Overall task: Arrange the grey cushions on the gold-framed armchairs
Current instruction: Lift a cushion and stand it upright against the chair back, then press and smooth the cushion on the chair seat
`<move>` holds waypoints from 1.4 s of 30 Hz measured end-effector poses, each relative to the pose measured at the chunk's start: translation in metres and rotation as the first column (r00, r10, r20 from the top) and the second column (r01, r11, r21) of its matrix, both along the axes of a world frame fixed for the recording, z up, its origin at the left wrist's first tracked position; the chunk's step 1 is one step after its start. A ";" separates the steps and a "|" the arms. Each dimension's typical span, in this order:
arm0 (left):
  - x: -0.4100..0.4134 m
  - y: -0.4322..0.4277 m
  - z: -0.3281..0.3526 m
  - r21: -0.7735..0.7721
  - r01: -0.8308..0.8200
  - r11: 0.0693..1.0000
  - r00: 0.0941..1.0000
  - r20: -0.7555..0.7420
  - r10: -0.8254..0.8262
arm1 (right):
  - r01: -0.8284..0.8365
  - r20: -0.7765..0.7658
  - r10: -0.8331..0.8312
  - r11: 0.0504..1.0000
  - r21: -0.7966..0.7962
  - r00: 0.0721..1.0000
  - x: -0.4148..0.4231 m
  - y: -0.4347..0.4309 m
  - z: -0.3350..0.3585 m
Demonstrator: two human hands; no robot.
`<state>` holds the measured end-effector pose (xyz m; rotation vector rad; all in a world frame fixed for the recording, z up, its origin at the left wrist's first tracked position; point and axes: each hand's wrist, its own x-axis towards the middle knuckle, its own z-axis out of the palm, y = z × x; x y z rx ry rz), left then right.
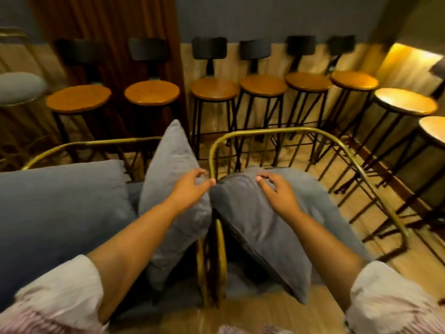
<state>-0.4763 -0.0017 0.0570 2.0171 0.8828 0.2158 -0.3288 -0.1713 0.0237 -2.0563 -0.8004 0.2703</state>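
Head view, looking down over two gold-framed armchairs set side by side. The left armchair (79,143) carries a large grey back cushion (60,203) and a smaller grey cushion (173,189) that stands tilted on one corner against its right arm. The right armchair (313,141) holds another grey cushion (255,222), which lies slanted across the seat with its upper edge near the curved gold rail.

The left hand (190,186) reaches over the tilted cushion; its fingers are spread and slightly curled, the thumb tip close to the gold rail, and whether they press the fabric cannot be told. The right hand (277,189) rests on the upper part of the slanted cushion with fingers apart and bent, gripping nothing that can be made out. Both forearms are bare, with pale sleeves (60,280) pushed up near the elbows.

Behind the armchairs a row of bar stools (214,89) with round wooden seats and black backrests stands along the wall. More stools (407,104) stand at the right, brightly lit. A brown curtain (108,32) hangs behind the two leftmost stools. The floor (337,280) is light wood. Motion blur softens the whole frame.
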 end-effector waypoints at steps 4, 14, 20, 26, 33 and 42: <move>0.062 -0.058 -0.007 -0.001 0.074 0.997 0.997 -0.036 -0.074 | 0.119 -0.112 -0.123 0.992 -0.041 0.986 0.051 -0.077 -0.015; 0.161 -0.085 -0.039 -0.026 0.166 0.986 0.960 -0.224 -0.167 | 0.350 -0.392 -0.361 0.931 -0.103 0.846 0.129 -0.140 -0.087; 0.225 -0.039 -0.077 0.014 0.194 0.981 0.934 -0.310 -0.180 | 0.430 -0.567 -0.507 0.859 -0.276 0.649 0.165 -0.113 -0.151; 0.266 -0.001 -0.133 -0.041 0.196 0.980 0.920 -0.337 -0.198 | 0.480 -0.662 -0.601 0.786 -0.389 0.447 0.191 -0.101 -0.226; 0.277 0.050 -0.202 -0.207 0.009 0.978 0.858 -0.501 -0.114 | 0.519 -0.823 -0.531 0.770 -0.371 0.199 0.188 -0.122 -0.290; 0.267 0.020 -0.196 -0.194 -0.104 0.975 0.907 -0.421 0.014 | 0.425 -0.848 -0.418 0.866 -0.264 0.325 0.233 -0.138 -0.263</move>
